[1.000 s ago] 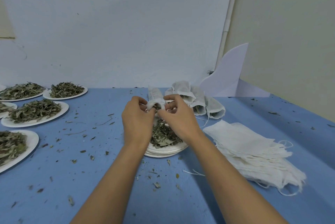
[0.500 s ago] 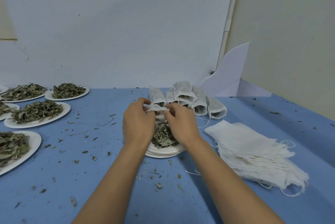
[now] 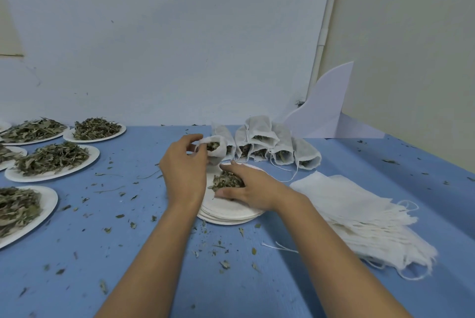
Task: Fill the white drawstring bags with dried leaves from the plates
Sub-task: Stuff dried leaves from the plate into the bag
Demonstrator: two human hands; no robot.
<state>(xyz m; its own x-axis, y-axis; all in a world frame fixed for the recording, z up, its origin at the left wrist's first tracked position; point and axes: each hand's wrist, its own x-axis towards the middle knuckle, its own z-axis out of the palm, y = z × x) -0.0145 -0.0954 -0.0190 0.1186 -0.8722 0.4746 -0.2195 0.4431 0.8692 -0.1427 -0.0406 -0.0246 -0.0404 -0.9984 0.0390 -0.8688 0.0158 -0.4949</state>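
Head: L hand (image 3: pixel 183 172) pinches bag (image 3: pixel 215 153) open; R hand (image 3: pixel 250 190) grips leaves (image 3: pixel 225 181) just below.

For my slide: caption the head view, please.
Left hand holds white drawstring bag; right hand grasps dried green leaves on stacked white paper plates.

We see a blue bench (image 3: pixel 244 292) set against a pale wall (image 3: pixel 180 34). A white conduit (image 3: pixel 326 22) runs down the room's corner, and a curved white board (image 3: pixel 326 106) stands at its foot.

Nearest left plate (image 3: pixel 50 200) — half beyond the edge
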